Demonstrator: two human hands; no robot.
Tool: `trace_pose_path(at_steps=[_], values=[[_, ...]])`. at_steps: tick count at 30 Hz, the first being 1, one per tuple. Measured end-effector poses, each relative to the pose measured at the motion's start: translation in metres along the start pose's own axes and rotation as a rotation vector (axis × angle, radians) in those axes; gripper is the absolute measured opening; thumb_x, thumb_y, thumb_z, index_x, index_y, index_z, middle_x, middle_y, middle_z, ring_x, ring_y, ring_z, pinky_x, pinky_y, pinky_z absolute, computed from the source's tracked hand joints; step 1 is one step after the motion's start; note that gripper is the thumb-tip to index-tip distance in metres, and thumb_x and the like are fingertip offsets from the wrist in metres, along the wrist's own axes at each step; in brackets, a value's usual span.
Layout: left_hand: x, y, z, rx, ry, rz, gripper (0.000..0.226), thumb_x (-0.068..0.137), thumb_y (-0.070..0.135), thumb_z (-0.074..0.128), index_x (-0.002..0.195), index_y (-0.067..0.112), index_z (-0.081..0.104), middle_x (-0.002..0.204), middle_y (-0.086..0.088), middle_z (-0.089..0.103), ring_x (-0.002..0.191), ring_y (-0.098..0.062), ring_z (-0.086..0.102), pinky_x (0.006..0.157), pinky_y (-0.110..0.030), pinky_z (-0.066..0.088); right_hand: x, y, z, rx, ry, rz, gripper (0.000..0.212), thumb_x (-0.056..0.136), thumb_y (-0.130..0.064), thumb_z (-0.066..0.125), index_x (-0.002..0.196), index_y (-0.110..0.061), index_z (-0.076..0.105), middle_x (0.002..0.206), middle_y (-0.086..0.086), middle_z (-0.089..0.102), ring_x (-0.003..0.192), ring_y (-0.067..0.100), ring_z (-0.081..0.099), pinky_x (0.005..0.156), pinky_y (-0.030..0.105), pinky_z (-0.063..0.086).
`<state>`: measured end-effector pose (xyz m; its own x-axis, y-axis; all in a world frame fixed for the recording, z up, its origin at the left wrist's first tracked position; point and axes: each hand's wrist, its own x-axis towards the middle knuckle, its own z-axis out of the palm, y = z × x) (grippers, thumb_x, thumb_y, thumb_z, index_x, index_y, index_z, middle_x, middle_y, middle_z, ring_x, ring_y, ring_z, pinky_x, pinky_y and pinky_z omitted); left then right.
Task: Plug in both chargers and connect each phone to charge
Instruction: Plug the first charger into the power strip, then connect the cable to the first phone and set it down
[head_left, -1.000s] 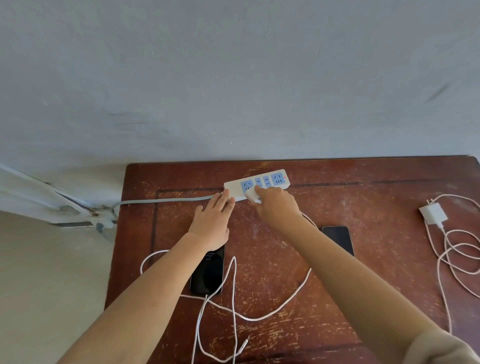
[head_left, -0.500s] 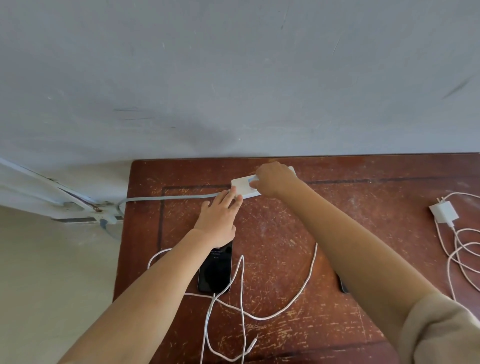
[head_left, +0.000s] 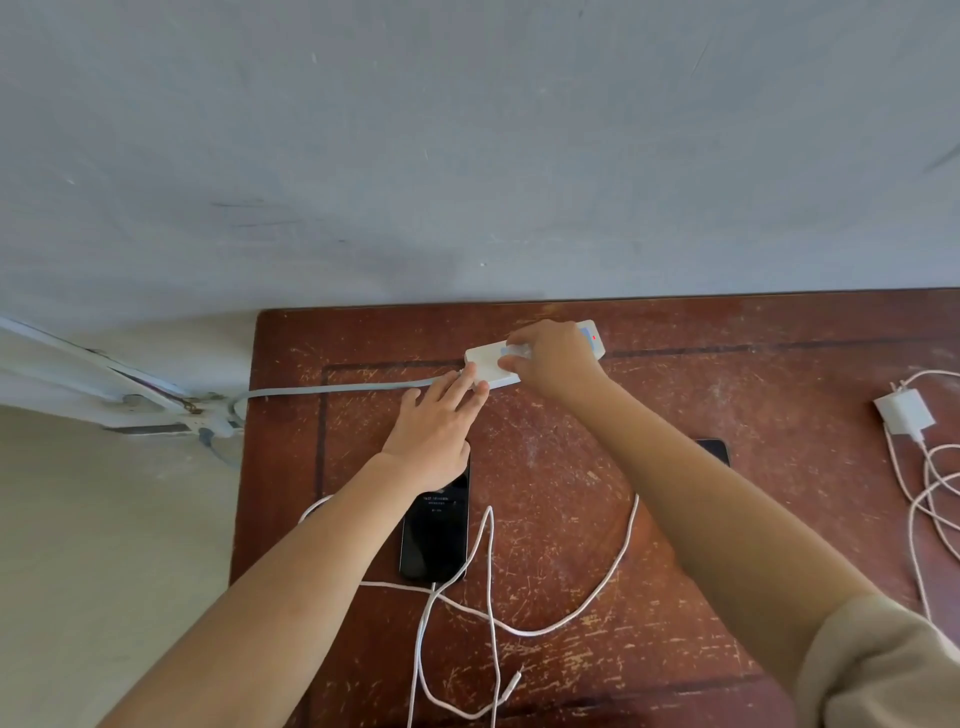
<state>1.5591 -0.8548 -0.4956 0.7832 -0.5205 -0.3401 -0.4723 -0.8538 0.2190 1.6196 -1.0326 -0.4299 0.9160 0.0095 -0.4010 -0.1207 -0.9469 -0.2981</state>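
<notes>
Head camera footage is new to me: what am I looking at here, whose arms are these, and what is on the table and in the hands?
There is no machine. A person wears a wide-angle camera on the head, looking down at their own arms, so the single picture shows their view.

On the scratched wooden table lies a white power strip. The left hand rests flat with its fingertips on the strip's near end, steadying it. The right hand grips a white charger plug on top of the strip, apparently pressing it in.

A dark phone lies under the left wrist with a white cable looping nearby. A second phone peeks from behind the right forearm. A second charger lies unplugged at the right.
</notes>
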Motion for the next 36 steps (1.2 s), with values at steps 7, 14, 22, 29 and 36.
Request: trace_pose_path(at_steps=[7, 14, 22, 29, 36], values=[[-0.001, 0.002, 0.0, -0.016, -0.015, -0.013, 0.072, 0.097, 0.025, 0.05, 0.157, 0.021, 0.01, 0.169, -0.005, -0.004, 0.153, -0.026, 0.006, 0.116, -0.058, 0.027, 0.001, 0.003, 0.001, 0.111, 0.023, 0.053, 0.037, 0.09, -0.035, 0.07, 0.123, -0.019, 0.071, 0.131, 0.002, 0.068, 0.113, 0.024, 0.064, 0.086, 0.031, 0.05], [-0.004, 0.004, -0.035, -0.132, -0.045, -0.083, 0.061, 0.096, 0.018, 0.048, 0.154, 0.023, 0.031, 0.168, -0.001, 0.016, 0.15, -0.023, 0.023, 0.117, -0.056, 0.023, -0.009, -0.012, -0.009, -0.226, -0.013, 0.031, 0.039, 0.094, -0.04, 0.062, 0.127, -0.021, 0.064, 0.135, 0.01, 0.06, 0.122, 0.03, 0.055, 0.088, 0.039, 0.045], [-0.115, -0.008, -0.011, -0.323, 0.3, -0.4, 0.049, 0.094, 0.018, 0.058, 0.142, 0.015, 0.049, 0.157, -0.011, 0.039, 0.143, -0.031, 0.038, 0.111, -0.053, 0.039, -0.126, -0.01, 0.042, 0.283, 0.587, 0.025, 0.047, 0.092, -0.033, 0.067, 0.134, -0.015, 0.058, 0.143, 0.014, 0.052, 0.132, 0.032, 0.047, 0.104, 0.045, 0.042], [-0.201, 0.013, 0.071, -0.166, 0.171, -0.316, 0.041, 0.094, 0.026, 0.063, 0.133, 0.015, 0.062, 0.147, -0.016, 0.052, 0.139, -0.033, 0.045, 0.113, -0.056, 0.035, -0.242, 0.014, 0.147, 0.33, 0.147, 0.192, 0.038, 0.091, -0.062, 0.054, 0.108, -0.028, 0.056, 0.095, -0.01, 0.063, 0.083, 0.015, 0.066, 0.066, 0.028, 0.047], [-0.24, 0.033, 0.102, -0.205, 0.319, -0.262, 0.011, 0.085, 0.012, 0.074, 0.085, 0.015, 0.064, 0.077, -0.001, 0.064, 0.072, -0.022, 0.059, 0.067, -0.039, 0.049, -0.303, 0.04, 0.194, 0.353, 0.072, 0.358, 0.046, 0.086, -0.069, 0.055, 0.084, -0.023, 0.054, 0.081, -0.005, 0.066, 0.078, 0.02, 0.065, 0.067, 0.034, 0.05]])
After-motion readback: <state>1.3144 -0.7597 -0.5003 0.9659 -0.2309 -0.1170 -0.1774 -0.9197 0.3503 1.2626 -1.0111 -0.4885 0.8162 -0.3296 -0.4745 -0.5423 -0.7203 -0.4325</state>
